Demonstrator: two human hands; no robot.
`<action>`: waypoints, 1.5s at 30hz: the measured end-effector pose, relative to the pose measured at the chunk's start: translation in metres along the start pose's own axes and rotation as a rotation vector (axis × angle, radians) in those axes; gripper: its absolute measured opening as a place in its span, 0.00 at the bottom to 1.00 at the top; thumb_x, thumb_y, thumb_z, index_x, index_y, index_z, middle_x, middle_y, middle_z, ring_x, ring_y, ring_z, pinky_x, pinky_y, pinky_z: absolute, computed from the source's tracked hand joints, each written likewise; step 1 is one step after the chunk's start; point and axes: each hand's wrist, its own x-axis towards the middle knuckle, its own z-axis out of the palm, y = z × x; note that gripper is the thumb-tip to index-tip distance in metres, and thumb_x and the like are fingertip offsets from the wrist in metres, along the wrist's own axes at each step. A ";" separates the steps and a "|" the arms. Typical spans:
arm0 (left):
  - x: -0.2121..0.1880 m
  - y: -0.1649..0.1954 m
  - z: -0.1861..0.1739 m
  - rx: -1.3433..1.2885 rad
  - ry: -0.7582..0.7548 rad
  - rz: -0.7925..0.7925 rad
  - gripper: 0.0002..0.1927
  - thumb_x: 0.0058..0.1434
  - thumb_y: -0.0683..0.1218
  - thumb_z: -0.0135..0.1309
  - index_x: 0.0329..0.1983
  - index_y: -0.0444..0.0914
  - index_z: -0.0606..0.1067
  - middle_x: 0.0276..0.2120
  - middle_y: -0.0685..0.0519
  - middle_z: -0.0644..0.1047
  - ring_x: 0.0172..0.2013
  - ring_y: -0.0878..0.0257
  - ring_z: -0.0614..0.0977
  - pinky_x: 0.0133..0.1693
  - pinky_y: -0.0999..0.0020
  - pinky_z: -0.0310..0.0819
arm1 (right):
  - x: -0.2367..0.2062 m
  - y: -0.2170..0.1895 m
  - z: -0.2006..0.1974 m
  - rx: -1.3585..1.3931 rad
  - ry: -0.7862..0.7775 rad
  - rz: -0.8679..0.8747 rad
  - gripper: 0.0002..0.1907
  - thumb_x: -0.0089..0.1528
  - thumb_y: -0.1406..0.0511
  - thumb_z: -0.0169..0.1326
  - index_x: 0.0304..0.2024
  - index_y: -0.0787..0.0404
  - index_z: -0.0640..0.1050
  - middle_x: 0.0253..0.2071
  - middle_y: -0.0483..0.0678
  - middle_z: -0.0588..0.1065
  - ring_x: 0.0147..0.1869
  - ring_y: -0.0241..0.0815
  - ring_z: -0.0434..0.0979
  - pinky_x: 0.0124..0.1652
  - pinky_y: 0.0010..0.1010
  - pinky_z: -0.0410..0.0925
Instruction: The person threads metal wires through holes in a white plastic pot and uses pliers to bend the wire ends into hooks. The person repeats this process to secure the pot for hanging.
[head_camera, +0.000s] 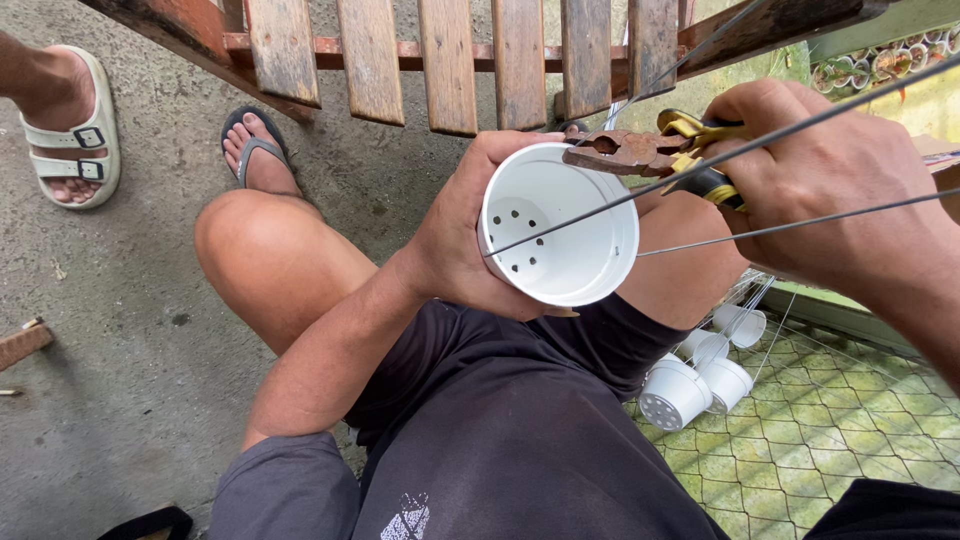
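My left hand (462, 230) grips a small white plastic pot (572, 262) on its side, its open mouth facing me and several drain holes showing in the bottom. My right hand (835, 185) holds rusty pliers with yellow and black handles (650, 152), their jaws at the pot's upper rim. Thin steel wires (790, 135) run from the right across my right hand; one crosses the pot's mouth to its left rim.
A wooden slatted frame (445, 60) stands just ahead. Several white pots (700, 375) hang on wires by my right thigh, above wire mesh (840, 420) over tiled ground. Another person's sandalled foot (70, 125) rests on the concrete at the far left.
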 end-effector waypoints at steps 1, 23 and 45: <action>0.000 0.000 0.000 0.006 0.006 0.007 0.59 0.44 0.49 0.83 0.72 0.40 0.55 0.60 0.54 0.70 0.62 0.66 0.77 0.66 0.67 0.75 | 0.001 0.001 0.000 -0.005 0.021 -0.012 0.14 0.47 0.67 0.64 0.37 0.60 0.84 0.49 0.49 0.76 0.50 0.46 0.79 0.38 0.35 0.73; 0.003 0.001 -0.005 -0.048 0.019 -0.044 0.56 0.50 0.47 0.82 0.73 0.43 0.54 0.62 0.55 0.71 0.64 0.66 0.76 0.67 0.66 0.76 | -0.005 -0.007 0.040 0.365 0.261 0.127 0.08 0.59 0.72 0.60 0.42 0.65 0.82 0.55 0.55 0.74 0.53 0.53 0.77 0.45 0.41 0.72; 0.003 -0.015 0.005 -0.117 0.067 -0.122 0.63 0.46 0.47 0.83 0.76 0.42 0.52 0.66 0.50 0.66 0.68 0.60 0.69 0.73 0.63 0.65 | 0.040 -0.104 0.131 1.982 1.057 0.440 0.21 0.77 0.58 0.50 0.52 0.74 0.78 0.63 0.55 0.72 0.58 0.44 0.76 0.60 0.34 0.71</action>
